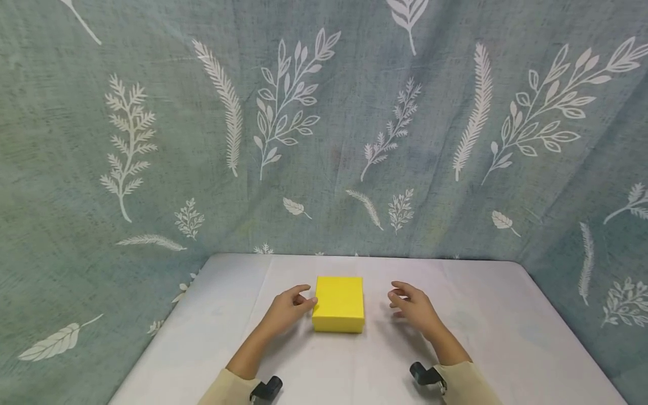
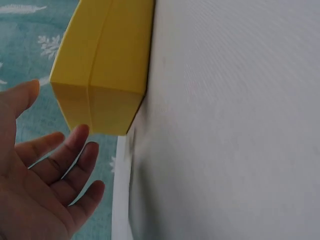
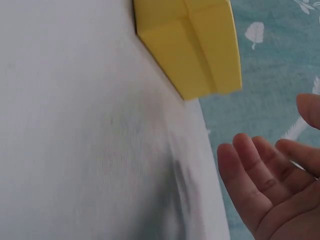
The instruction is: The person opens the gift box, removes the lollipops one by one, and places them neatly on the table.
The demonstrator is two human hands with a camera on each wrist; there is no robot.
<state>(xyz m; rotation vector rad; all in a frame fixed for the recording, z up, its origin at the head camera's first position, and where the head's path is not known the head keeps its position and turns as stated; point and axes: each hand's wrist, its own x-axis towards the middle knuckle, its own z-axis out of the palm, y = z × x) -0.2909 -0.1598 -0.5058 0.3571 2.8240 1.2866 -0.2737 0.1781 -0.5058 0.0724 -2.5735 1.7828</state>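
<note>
A yellow lidded box (image 1: 339, 301) sits on the white table in the head view, between the two hands. My left hand (image 1: 288, 307) is close at the box's left side, its thumb tip right at the edge of the lid. In the left wrist view the fingers of the left hand (image 2: 55, 175) are loosely bent beside the yellow box (image 2: 100, 65), holding nothing. To the right of the box, my right hand (image 1: 412, 306) hovers apart from it with relaxed fingers. The right wrist view shows that right hand (image 3: 270, 185) with its palm facing the yellow box (image 3: 190, 50).
The table (image 1: 506, 326) has a white cover and rounded far corners. Behind and beside it hangs a green-blue cloth (image 1: 324, 140) printed with white leaves. A small black camera is strapped at each wrist, over beige sleeves (image 1: 466, 382).
</note>
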